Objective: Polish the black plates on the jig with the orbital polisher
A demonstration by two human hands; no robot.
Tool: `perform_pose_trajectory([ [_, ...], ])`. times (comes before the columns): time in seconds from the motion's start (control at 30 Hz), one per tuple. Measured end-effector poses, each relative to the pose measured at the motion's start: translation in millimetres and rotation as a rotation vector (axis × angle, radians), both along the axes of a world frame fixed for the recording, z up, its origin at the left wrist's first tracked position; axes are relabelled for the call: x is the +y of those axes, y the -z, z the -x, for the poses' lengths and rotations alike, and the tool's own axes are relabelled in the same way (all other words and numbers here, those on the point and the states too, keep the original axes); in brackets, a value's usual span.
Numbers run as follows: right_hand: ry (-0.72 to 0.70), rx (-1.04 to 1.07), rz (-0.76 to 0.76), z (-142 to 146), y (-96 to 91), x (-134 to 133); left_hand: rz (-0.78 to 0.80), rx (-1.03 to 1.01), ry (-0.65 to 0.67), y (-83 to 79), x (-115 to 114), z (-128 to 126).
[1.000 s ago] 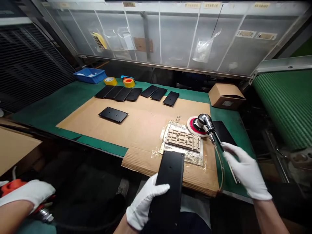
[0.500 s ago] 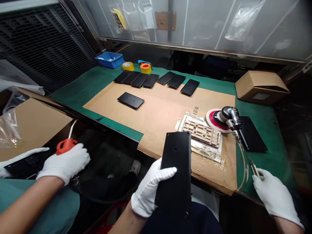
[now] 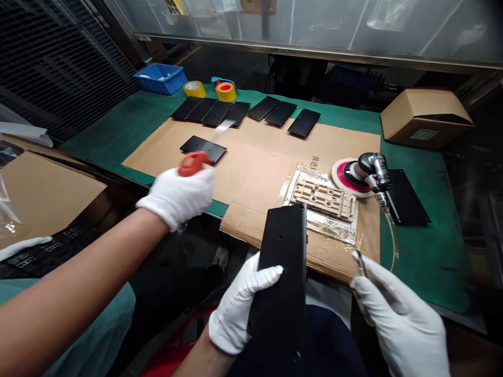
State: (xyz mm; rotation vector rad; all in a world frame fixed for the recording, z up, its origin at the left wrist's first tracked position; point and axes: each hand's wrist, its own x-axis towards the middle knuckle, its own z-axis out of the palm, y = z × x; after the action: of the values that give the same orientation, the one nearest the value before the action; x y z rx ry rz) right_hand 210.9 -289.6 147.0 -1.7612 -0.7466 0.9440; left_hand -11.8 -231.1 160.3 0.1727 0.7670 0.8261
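A co-worker's gloved hand [image 3: 176,193] is motion-blurred, leaving the orange object [image 3: 192,163] in it unclear. The small tool [image 3: 360,263] at the right fingers [image 3: 373,275] is too thin to identify. The bottom edge cuts off the black plate [image 3: 279,293].

Pretty simple getup on this one, folks. The left hand [image 3: 236,309] and right hand [image 3: 401,314] both wore thin white knit cotton gloves [image 3: 408,324], plain, with no logos or markings I could spot. The left glove ended in a soft, loose cuff [image 3: 220,335] at the wrist, with a bare forearm [image 3: 198,351] above it. Lower down there was dark navy fabric [image 3: 326,340], probably trousers, though I couldn't swear to it.
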Motion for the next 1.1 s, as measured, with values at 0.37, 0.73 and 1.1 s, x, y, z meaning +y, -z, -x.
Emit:
perform_pose_trajectory([
  [0.37, -0.226, 0.006, -0.121, 25, -4.6, 7, 0.000, 0.007, 0.010, -4.2, -4, 0],
  [0.73, -0.020, 0.183, 0.166, 11, 6.3, 14, -0.121, 0.163, -0.123, 2.7, -2, -2],
  [1.1, -0.028, 0.217, 0.188, 5, 8.7, 19, -0.284, 0.768, 0.304, -20.4, 4, -7],
])
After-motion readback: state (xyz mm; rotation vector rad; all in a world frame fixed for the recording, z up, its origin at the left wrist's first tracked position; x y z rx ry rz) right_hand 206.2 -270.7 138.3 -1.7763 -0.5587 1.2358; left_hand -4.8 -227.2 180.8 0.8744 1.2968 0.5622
